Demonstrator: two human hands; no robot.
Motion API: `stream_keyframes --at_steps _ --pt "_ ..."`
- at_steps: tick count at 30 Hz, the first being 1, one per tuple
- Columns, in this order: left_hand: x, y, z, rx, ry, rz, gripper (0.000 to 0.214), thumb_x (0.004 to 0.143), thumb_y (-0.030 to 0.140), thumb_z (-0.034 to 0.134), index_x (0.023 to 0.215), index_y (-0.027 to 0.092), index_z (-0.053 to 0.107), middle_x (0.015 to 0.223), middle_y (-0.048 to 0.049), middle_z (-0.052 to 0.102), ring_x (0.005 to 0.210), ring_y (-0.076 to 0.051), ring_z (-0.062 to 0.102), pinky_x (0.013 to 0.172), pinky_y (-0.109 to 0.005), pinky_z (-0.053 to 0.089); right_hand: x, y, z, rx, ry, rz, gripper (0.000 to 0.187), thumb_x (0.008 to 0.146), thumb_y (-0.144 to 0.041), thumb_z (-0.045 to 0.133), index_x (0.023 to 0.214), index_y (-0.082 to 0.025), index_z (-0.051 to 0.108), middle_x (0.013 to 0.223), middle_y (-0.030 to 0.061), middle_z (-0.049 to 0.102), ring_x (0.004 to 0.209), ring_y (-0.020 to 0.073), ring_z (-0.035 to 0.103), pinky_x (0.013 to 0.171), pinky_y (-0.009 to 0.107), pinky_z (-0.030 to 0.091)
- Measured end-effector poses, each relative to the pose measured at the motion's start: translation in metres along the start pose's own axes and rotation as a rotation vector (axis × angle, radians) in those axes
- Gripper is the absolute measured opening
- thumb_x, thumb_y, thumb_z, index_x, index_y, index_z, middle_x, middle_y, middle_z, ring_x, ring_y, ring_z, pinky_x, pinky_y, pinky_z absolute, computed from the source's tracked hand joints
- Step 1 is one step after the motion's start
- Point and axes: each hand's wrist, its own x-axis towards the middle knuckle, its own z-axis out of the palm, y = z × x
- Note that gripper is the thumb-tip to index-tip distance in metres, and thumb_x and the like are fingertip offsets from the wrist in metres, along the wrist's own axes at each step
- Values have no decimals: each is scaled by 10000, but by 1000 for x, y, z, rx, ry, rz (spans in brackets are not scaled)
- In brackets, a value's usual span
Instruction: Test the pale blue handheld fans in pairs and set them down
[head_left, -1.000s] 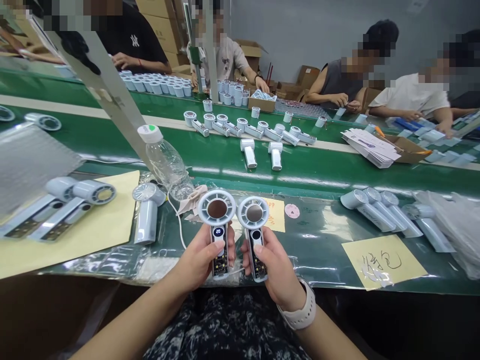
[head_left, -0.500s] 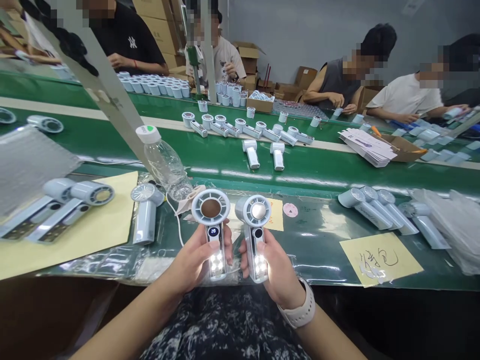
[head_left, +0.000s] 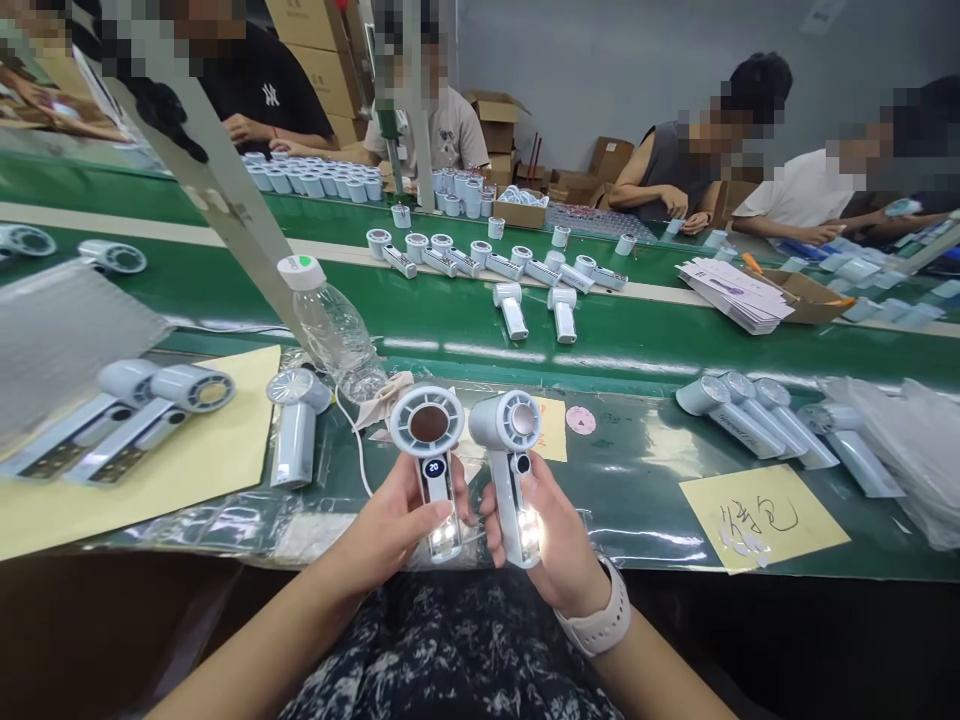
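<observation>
My left hand (head_left: pixel 401 515) is closed around the handle of a pale blue handheld fan (head_left: pixel 427 422). Its round head faces me, a small display reads 20, and lights glow low on the handle. A second handheld fan (head_left: pixel 491 425) is gripped by my right hand (head_left: pixel 559 535), which has a pale watch at the wrist. That fan is turned partly sideways, its handle lights also lit, and its display looks dark. Both are held upright side by side over the bench edge, slightly apart. My thumbs lie along the handle fronts.
A plastic bottle (head_left: pixel 330 325) and another fan (head_left: pixel 294 430) stand at left, near fans on yellow paper (head_left: pixel 247 440). More fans (head_left: pixel 739 420) lie at right by a handwritten note (head_left: pixel 765 515). Beyond runs a green conveyor (head_left: pixel 435 330) carrying fans; several co-workers sit across it.
The right-hand fan has turned so its side shows more. The left-hand fan has shifted slightly right and tilted, with the thumb lower on its handle. Fans on the conveyor have moved slightly right.
</observation>
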Motion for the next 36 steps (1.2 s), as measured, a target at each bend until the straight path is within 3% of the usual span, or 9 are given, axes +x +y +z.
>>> stream_keyframes --at_steps 3,7,12,15,19,22,27,31,36 --pt "1 3 -2 130 11 -19 367 814 367 731 1067 197 526 914 -32 618 793 -198 632 765 -346 506 0 -3 -1 71 -27 19 408 890 -595 598 992 -203 553 767 22 692 481 115 597 419 219 483" --pt "3 6 -4 314 101 -83 432 792 378 761 1058 201 470 956 -64 665 790 -242 693 717 -366 555 0 -6 -1 112 50 108 490 840 -629 649 896 -143 682 762 74 730 643 167 677 635 283 574" --pt "2 5 0 129 152 -168 525 826 594 655 1100 253 365 877 -33 688 565 -211 672 496 -336 549 -2 -6 3 113 28 72 384 844 -525 699 1011 -183 743 1007 89 758 799 241 709 765 407 591" --pt "2 4 2 39 142 -143 509 847 627 598 1118 256 378 870 -35 716 635 -226 696 559 -356 574 -3 -7 1 52 55 58 385 863 -519 677 1025 -174 735 1015 100 753 831 249 703 799 417 567" --pt "3 6 2 -38 108 -159 534 796 543 716 1130 236 434 949 -83 736 819 -266 718 747 -412 583 0 -9 -2 31 110 41 386 826 -491 705 1039 -170 712 1019 103 751 934 277 681 887 439 521" --pt "4 8 2 -102 89 -188 552 722 457 821 1116 202 530 929 -72 689 866 -263 694 802 -396 556 2 -11 -4 104 163 67 317 807 -481 681 906 -181 709 857 57 726 837 229 646 811 372 527" --pt "5 7 2 -108 -3 -243 553 584 515 893 890 147 616 789 -15 569 676 -144 581 595 -237 473 1 -12 -4 143 111 159 342 814 -515 588 763 -178 621 649 30 624 559 137 521 560 260 452" --pt "6 6 5 -152 67 -224 445 782 562 730 931 151 647 855 -59 639 741 -179 615 680 -309 543 0 -13 -2 156 110 107 331 829 -525 609 859 -195 603 700 31 646 573 141 549 532 249 460" --pt "0 9 5 -134 -74 -235 404 850 290 734 1225 220 600 1194 -123 679 1031 -283 683 865 -400 558 -1 -18 -7 142 111 17 319 767 -456 726 946 -202 654 759 40 671 684 188 631 503 263 516"
